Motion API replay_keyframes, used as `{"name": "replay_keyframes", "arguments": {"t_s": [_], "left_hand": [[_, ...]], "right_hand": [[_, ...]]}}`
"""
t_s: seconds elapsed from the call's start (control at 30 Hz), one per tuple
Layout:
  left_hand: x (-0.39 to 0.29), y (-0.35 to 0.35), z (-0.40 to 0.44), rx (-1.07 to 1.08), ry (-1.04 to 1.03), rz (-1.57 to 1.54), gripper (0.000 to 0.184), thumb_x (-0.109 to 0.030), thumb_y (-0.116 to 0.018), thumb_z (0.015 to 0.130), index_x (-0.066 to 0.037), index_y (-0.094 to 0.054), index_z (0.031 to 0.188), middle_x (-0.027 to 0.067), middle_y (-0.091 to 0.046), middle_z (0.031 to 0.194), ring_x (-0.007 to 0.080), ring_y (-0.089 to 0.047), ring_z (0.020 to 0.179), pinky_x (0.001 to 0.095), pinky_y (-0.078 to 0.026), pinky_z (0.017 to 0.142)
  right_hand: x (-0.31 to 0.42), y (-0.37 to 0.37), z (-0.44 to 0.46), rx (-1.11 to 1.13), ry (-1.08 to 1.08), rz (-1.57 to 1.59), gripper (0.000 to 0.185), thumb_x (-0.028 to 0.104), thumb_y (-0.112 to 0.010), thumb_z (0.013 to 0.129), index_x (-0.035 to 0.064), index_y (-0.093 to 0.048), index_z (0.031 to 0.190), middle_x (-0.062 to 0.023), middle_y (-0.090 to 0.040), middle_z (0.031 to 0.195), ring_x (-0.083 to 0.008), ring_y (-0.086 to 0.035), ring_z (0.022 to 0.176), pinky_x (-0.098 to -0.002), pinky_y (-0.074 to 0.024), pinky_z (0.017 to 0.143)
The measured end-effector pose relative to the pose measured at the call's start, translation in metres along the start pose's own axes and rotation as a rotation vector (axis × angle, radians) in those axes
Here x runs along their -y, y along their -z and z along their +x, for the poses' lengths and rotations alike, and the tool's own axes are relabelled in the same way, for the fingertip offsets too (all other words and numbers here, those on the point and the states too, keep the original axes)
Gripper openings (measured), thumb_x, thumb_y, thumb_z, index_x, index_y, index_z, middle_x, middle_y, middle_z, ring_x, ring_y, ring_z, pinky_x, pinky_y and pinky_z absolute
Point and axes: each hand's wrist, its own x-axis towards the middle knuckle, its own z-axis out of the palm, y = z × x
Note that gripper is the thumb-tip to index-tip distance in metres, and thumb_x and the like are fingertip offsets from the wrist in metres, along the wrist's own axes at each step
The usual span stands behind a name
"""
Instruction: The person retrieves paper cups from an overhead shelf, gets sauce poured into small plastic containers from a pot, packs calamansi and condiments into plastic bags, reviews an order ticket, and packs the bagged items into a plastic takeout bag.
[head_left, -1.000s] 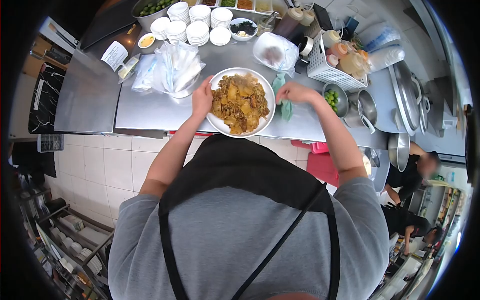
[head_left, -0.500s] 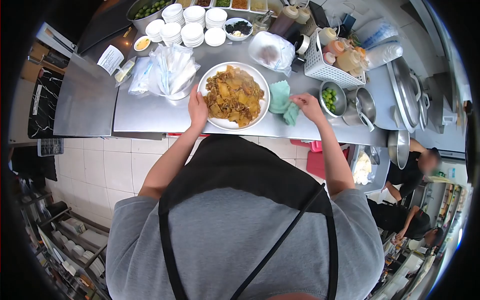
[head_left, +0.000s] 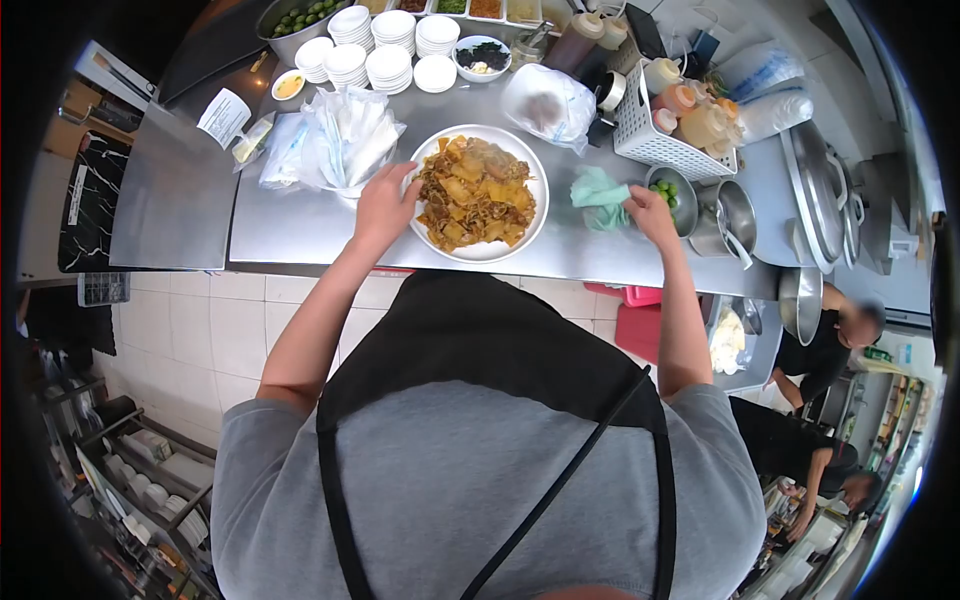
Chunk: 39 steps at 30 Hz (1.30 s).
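A large round white plate [head_left: 541,205] of brown noodles [head_left: 475,195] with flat yellow-brown pieces sits on the steel counter in front of me. My left hand [head_left: 386,206] is at the plate's left rim, its fingers stretched and apart; whether the fingertips touch the rim I cannot tell. To the right of the plate, my right hand [head_left: 652,212] grips one end of a crumpled light green cloth [head_left: 600,200]. The cloth lies over the counter beside the small metal bowl of green limes [head_left: 684,205], which my right hand partly covers.
Stacks of small white dishes [head_left: 389,68] and a clear plastic bag [head_left: 345,140] stand behind left. A white basket of sauce bottles [head_left: 645,140], a metal pot [head_left: 735,215] and large lids [head_left: 808,190] are on the right. Two people [head_left: 815,350] work at lower right.
My right hand has moved right with the cloth, away from the plate. My left hand has shifted left and back, loosening from the rim, with fingers more spread.
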Motion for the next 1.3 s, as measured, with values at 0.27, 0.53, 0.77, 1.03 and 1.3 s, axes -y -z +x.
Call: {"name": "replay_keyframes", "arguments": {"t_s": [0.27,0.53,0.77,1.03,1.3], "left_hand": [[-0.03,-0.035,0.07,0.034,-0.311,0.116,0.015,-0.014,-0.054,0.076,-0.003,-0.061,0.083,0.012,-0.057,0.08,0.0296,-0.054,0.079,0.0382,-0.044,0.07],[-0.044,-0.105,0.133,0.541,-0.485,0.677,0.016,-0.016,-0.051,0.077,-0.008,-0.062,0.086,0.0115,-0.061,0.084,0.0271,-0.059,0.082,0.0374,-0.047,0.069],[-0.035,-0.087,0.126,0.405,-0.491,0.602,0.015,-0.008,-0.05,0.074,-0.006,-0.064,0.078,0.0135,-0.061,0.08,0.0284,-0.06,0.08,0.0377,-0.049,0.067],[-0.009,-0.055,0.092,0.335,-0.167,0.68,0.015,-0.005,-0.048,0.073,-0.002,-0.062,0.078,0.0162,-0.061,0.081,0.0288,-0.061,0.077,0.0361,-0.05,0.065],[0.0,-0.047,0.069,0.281,-0.074,0.633,0.016,-0.007,-0.046,0.075,-0.001,-0.061,0.077,0.0169,-0.061,0.076,0.0303,-0.061,0.073,0.0378,-0.051,0.063]], "right_hand": [[0.037,-0.01,0.006,-0.072,0.117,-0.74,0.013,0.012,-0.062,0.065,0.0062,-0.056,0.074,-0.0133,-0.06,0.078,-0.0275,-0.058,0.071,-0.0342,-0.0448,0.065],[-0.005,-0.115,0.054,-0.062,0.506,-0.49,0.016,0.007,-0.06,0.071,0.0083,-0.062,0.087,-0.0091,-0.062,0.08,-0.0233,-0.059,0.068,-0.0327,-0.0463,0.063],[-0.008,-0.099,0.005,0.036,0.45,-0.588,0.015,0.005,-0.06,0.072,0.0097,-0.065,0.086,-0.0079,-0.061,0.073,-0.017,-0.055,0.061,-0.0275,-0.0442,0.058],[0.006,-0.039,0.007,-0.037,0.105,-0.43,0.018,0.009,-0.06,0.073,0.0048,-0.064,0.089,-0.0105,-0.058,0.062,-0.0168,-0.054,0.056,-0.025,-0.0432,0.055],[-0.036,-0.09,0.035,-0.229,0.36,-1.291,0.026,0.014,-0.056,0.069,0.0084,-0.059,0.095,-0.0119,-0.057,0.092,-0.0287,-0.055,0.083,-0.0381,-0.0465,0.069]]}}
